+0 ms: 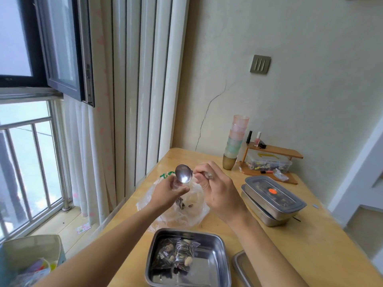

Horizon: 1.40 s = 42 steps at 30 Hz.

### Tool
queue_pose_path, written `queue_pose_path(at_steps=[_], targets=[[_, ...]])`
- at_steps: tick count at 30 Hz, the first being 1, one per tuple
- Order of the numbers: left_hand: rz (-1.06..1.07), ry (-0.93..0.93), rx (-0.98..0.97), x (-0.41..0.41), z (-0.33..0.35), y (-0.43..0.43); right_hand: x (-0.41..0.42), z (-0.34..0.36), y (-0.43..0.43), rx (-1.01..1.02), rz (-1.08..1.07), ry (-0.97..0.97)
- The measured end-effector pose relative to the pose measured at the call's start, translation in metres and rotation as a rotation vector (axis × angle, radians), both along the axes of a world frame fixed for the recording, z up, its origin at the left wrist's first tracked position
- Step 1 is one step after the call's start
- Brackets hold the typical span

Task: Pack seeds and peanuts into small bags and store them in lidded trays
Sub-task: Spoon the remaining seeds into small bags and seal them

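Seemingly mid-fill, left hand [165, 192] pinches a bag [177, 183], right hand [215, 188] grips the spoon [183, 176] above it; next, scoop again or seal.

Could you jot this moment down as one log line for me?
left hand holds small bag | right hand holds spoon over it | open tray holds filled bags

We reach both arms fwd; left grip [169, 193] pinches w/ thumb & fingers, right grip [217, 189] curled just beside.
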State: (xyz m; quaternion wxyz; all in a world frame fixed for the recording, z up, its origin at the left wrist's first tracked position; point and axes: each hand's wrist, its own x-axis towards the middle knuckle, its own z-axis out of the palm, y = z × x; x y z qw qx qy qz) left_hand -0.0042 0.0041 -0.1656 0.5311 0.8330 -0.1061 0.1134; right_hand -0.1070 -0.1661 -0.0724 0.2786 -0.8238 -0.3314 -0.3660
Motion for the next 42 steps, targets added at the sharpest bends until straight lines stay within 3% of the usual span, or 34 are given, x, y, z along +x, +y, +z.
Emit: queue_pose_path(at_steps=[4, 12, 18, 23, 26, 34, 42], targets=[[-0.023, 0.005, 0.03, 0.003, -0.004, 0.007, -0.002, 0.001, 0.001, -0.02, 0.006, 0.036], [0.083, -0.027, 0.041, 0.007, -0.007, 0.02, 0.015, -0.014, -0.02, 0.291, -0.23, 0.041], [0.135, -0.105, 0.467, 0.015, -0.013, 0.026, 0.022, -0.044, -0.027, 0.143, -0.294, 0.23], [0.034, 0.065, 0.892, 0.023, -0.017, 0.019, 0.024, -0.06, -0.024, 0.069, -0.325, 0.246], [0.031, 0.116, 1.023, 0.03, -0.026, 0.015, 0.022, -0.057, -0.02, 0.065, -0.337, 0.252], [0.05, 0.146, 0.98, 0.027, -0.024, 0.002, 0.026, -0.05, -0.012, 0.103, -0.331, 0.375], [0.144, 0.118, 0.695, 0.025, -0.008, -0.005, 0.037, -0.043, -0.02, 0.221, -0.337, 0.368]])
